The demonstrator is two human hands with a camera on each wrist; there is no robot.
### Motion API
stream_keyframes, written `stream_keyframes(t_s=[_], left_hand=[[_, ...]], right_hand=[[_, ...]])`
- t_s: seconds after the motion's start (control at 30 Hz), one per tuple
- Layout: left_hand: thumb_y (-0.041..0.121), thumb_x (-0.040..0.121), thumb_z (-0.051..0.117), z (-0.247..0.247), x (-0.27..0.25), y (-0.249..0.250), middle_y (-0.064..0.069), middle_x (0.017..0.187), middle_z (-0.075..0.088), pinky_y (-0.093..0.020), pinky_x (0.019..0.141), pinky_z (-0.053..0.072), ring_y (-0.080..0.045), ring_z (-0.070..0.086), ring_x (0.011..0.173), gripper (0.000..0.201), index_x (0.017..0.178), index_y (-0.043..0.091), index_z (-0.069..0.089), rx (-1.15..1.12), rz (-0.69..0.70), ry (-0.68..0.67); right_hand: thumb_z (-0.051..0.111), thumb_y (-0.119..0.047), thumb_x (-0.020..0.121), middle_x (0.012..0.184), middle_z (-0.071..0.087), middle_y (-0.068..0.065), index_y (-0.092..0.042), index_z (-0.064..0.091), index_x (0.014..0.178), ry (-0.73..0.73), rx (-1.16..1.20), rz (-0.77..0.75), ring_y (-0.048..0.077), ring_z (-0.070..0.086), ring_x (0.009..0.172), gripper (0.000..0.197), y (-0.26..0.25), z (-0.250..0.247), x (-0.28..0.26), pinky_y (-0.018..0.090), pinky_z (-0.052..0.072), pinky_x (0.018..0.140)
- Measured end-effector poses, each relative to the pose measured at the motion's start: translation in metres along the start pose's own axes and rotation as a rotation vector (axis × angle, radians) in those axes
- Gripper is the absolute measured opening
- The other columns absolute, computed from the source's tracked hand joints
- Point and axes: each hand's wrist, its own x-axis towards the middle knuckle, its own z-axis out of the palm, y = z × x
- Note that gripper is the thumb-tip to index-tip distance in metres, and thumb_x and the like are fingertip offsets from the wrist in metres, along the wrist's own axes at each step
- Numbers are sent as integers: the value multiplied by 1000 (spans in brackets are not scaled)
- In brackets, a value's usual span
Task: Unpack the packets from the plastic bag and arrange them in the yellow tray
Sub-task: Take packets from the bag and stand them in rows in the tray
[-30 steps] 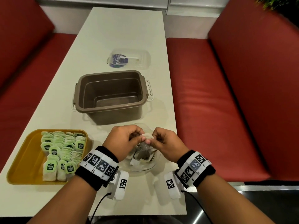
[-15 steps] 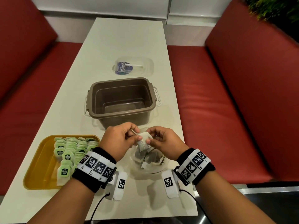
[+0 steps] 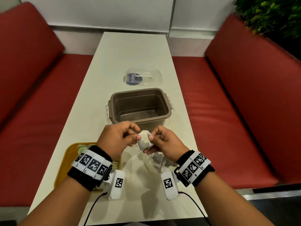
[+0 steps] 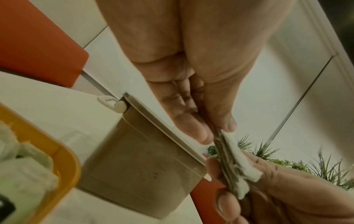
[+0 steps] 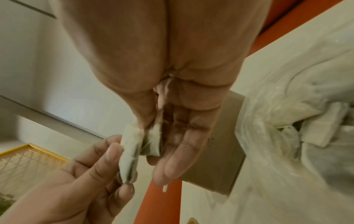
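Setting reads as a café or restaurant booth rather than a home; long, narrow cream laminate table (image 3: pixel 135 51) runs away from the person; padded red vinyl bench seats flank it on both sides, left bench (image 3: pixel 31 88) and right bench (image 3: pixel 244 101), each with a tall upholstered backrest; pale panelled wall (image 3: pixel 114 12) with a metal trim strip closes the far end; green leafy plants (image 3: pixel 268 15) sit above the right backrest, seen also in the left wrist view; yellow plastic serving tray (image 3: pixel 65 163) with teabag-like packets, brown plastic tub (image 3: pixel 140 108) and clear plastic lidded box (image 3: pixel 144 77) stand on the table, consistent with food-service stock.
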Motion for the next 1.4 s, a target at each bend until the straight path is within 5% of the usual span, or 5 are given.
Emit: stream_keyframes(t_s=[0.23,0.5,0.77,1.17,1.4], left_hand=[[7,82,75,-34,-11,0,-1,77,68,-41,67,61,-20,69,71,24,94,27,68,-10,52,-88],[9,82,76,-60,-31,-2,-1,74,68,-39,69,59,-21,66,65,21,91,26,67,0,82,-137],[0,80,75,-79,-46,-6,-3,93,69,-40,85,57,-20,69,84,38,98,32,65,-108,61,-163],[-4,84,69,-96,-52,-7,-2,87,71,-36,85,55,-22,70,88,35,107,21,60,-158,21,-201],[0,84,70,-82,-49,-4,4,87,69,-39,73,60,-18,69,74,28,95,25,65,-30,61,23]], right_hand=[[59,-3,96,84,68,29,-7,48,89,49,-290,-91,39,72,74,13,-17,31,2,42,59,67],[56,11,83,60,56,-2,-16,37,63,74,-482,-206,26,57,64,39,-20,65,6,32,48,58],[67,7,82,75,54,39,-13,43,58,-68,-462,-225,19,69,66,39,-26,87,6,58,55,71],[68,6,85,80,56,31,-12,38,57,-13,-369,-308,26,63,66,45,-35,101,1,37,51,63],[59,12,90,73,62,15,-10,42,79,-50,-232,-270,23,69,64,30,-40,103,-1,39,60,65]])
